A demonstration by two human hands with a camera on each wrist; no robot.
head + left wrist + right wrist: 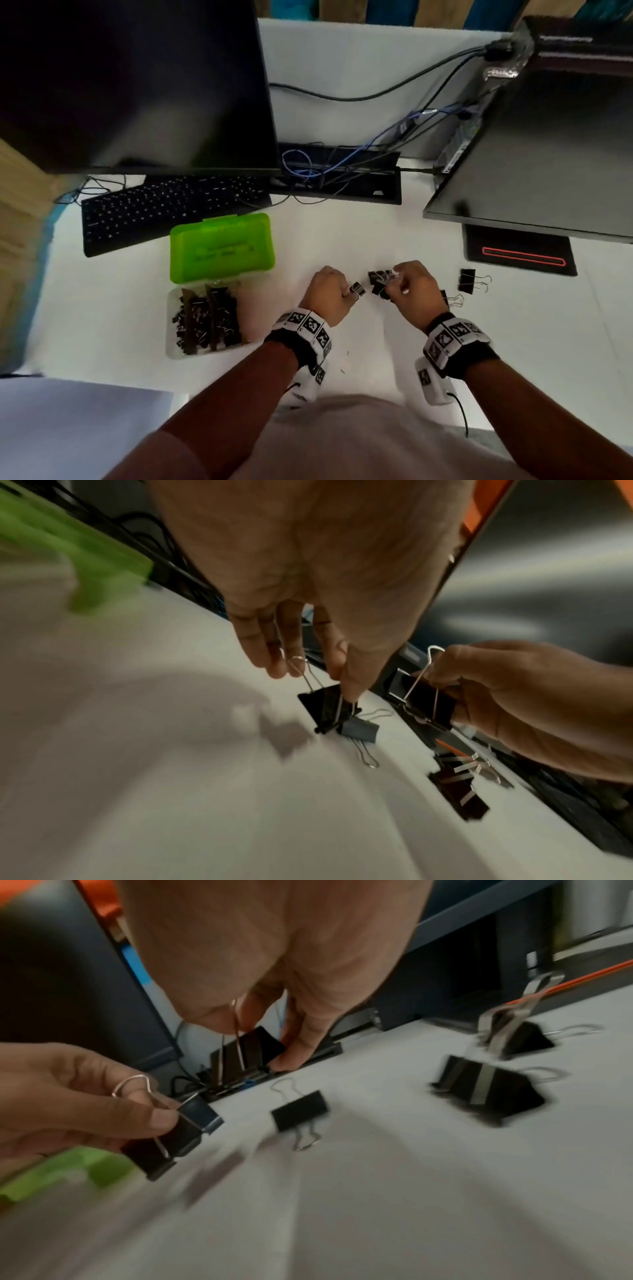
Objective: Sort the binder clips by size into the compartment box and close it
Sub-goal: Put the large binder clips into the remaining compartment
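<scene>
My left hand [325,291] and right hand [412,284] each pinch a clip mid-frame; next I carry them to the open box [171,329] lower left.

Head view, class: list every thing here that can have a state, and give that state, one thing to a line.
Compartment box: open, clips inside.
Green lid: swung back.
Left hand: pinches a clip.
Right hand: grips a clip.
Small clip: loose on the desk.
Two large clips: loose on the desk.
Left monitor: dark.
</scene>
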